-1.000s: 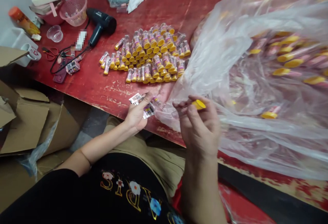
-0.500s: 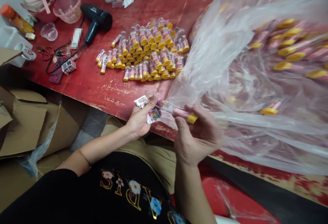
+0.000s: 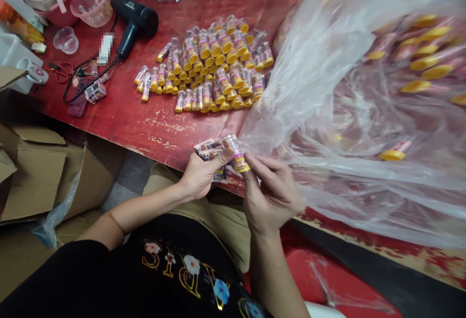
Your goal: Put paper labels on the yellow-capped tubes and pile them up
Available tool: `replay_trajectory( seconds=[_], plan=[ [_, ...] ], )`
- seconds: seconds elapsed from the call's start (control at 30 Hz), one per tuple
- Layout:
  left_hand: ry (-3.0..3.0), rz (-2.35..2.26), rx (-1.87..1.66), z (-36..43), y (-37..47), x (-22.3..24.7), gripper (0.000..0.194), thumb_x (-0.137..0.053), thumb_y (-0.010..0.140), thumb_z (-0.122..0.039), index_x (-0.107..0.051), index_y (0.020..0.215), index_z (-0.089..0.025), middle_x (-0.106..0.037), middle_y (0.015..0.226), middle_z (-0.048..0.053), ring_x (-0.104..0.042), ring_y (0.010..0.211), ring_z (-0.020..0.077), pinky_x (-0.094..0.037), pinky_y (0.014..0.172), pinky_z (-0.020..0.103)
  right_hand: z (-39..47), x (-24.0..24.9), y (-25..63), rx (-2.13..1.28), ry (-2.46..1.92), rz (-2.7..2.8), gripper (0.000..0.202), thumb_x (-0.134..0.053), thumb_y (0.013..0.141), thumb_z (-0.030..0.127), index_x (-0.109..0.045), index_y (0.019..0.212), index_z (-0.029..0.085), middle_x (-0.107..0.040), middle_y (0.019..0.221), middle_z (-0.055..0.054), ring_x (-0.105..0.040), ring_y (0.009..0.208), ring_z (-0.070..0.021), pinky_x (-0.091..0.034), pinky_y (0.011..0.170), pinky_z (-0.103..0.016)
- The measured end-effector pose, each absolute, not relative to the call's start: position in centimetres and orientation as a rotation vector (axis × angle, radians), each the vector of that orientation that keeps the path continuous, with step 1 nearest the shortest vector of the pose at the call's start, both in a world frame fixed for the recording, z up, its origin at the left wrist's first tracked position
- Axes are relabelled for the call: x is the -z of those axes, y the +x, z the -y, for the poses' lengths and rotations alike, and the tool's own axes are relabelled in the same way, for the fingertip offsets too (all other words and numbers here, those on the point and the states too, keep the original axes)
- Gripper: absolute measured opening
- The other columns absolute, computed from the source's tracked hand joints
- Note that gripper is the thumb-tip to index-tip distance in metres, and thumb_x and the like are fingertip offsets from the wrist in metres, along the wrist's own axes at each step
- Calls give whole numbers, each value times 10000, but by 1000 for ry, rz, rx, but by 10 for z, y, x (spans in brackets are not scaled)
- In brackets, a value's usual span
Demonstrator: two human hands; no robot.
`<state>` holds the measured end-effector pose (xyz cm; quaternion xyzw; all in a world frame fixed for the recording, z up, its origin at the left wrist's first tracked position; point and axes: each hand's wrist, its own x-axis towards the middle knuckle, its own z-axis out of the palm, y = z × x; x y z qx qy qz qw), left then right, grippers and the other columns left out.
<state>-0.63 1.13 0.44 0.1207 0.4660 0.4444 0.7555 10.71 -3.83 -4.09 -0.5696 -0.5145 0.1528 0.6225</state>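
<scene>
In front of my body, my left hand (image 3: 202,172) is closed on a bunch of printed plastic sleeves (image 3: 208,146), its thumb pressed against a small yellow-capped tube (image 3: 238,157). A printed sleeve wraps this tube, which stands tilted between my hands. My right hand (image 3: 273,189) grips the tube's capped lower end with thumb and fingers; part of the cap is hidden. Beyond my hands, a pile of sleeved tubes with yellow caps (image 3: 207,65) covers the middle of the red table (image 3: 145,131).
A large clear plastic bag (image 3: 302,90) with pink, yellow-capped tubes spreads over the right side. A black hair dryer (image 3: 134,22), pink basket (image 3: 91,2), red-handled scissors (image 3: 61,73) and mug (image 3: 34,70) stand or lie at left. Cardboard boxes (image 3: 36,177) are below the table edge.
My right hand has moved left with the tube, up to my left hand. The tube, earlier bare pink and apart from the sleeve, now has the printed sleeve around it.
</scene>
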Motion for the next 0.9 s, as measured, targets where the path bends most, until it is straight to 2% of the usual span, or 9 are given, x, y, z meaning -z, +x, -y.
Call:
replay_trajectory(
  seconds=[0.27, 0.33, 0.43, 0.5, 0.57, 0.63, 0.77, 0.83, 0.9],
  plan=[
    [265, -988, -1032, -25, -10, 6, 633, -1080, 489, -436, -701, 922, -172, -719, 748, -34, -613, 551, 85, -484, 559, 229, 28, 43, 100, -424, -1324, 1115, 284, -814, 900, 221, -855, 1150, 351, -786, 953, -27, -742, 877, -186, -631, 791, -347],
    [216, -993, -1046, -33, -10, 10, 557, -1060, 576, -389, -706, 943, -166, -734, 791, -18, -657, 622, 107, -519, 633, 246, 14, 48, 100, -488, -1322, 1070, 238, -810, 909, 262, -862, 1134, 320, -779, 957, -33, -733, 853, -178, -627, 763, -337],
    [84, -1028, -1067, -48, -13, 13, 272, -920, 819, -277, -718, 948, -149, -748, 831, 8, -706, 721, 130, -564, 790, 283, -32, 62, 103, -543, -1344, 1019, 240, -786, 923, 373, -863, 1119, 259, -751, 974, -47, -706, 792, -170, -624, 699, -341],
    [34, -1044, -1086, -55, -17, 13, 71, -771, 937, -162, -725, 987, -142, -766, 862, 26, -737, 786, 139, -575, 884, 310, -75, 72, 105, -461, -1346, 1043, 273, -764, 927, 419, -859, 1109, 239, -734, 977, -57, -703, 835, -192, -634, 748, -381],
    [44, -1034, -1099, -59, -22, 13, 141, -675, 959, -49, -726, 1051, -143, -783, 892, 39, -772, 896, 159, -575, 977, 345, -115, 79, 107, -326, -1353, 1117, 262, -725, 945, 408, -855, 1093, 235, -718, 968, -67, -703, 927, -226, -629, 866, -441],
    [73, -1030, -1098, -59, -28, 11, 205, -677, 930, 7, -728, 1056, -146, -787, 882, 39, -787, 958, 175, -574, 1023, 367, -142, 81, 116, -251, -1349, 1243, 251, -686, 959, 356, -840, 1118, 237, -717, 997, -76, -700, 973, -238, -610, 937, -472],
    [69, -1110, -1076, -61, -42, 9, 129, -789, 881, -28, -719, 907, -133, -771, 810, 13, -751, 746, 119, -608, 862, 281, -152, 76, 189, -176, -1497, 1374, 332, -601, 990, 265, -773, 1271, 232, -729, 1188, -115, -707, 1042, -237, -593, 922, -437],
    [69, -1150, -1061, -64, -47, 10, 135, -823, 866, -56, -716, 891, -135, -761, 785, -6, -721, 667, 94, -601, 740, 233, -150, 72, 250, -59, -1746, 1307, 279, -586, 979, 216, -793, 1163, 186, -735, 1153, -146, -692, 1137, -266, -545, 1014, -472],
    [84, -1171, -1042, -65, -50, 11, 174, -865, 834, -78, -708, 878, -141, -735, 739, -34, -685, 598, 76, -583, 651, 204, -154, 69, 311, -33, -1944, 1260, 121, -690, 895, 173, -787, 945, 122, -736, 1069, -211, -670, 1206, -337, -439, 1125, -583]
  ],
)
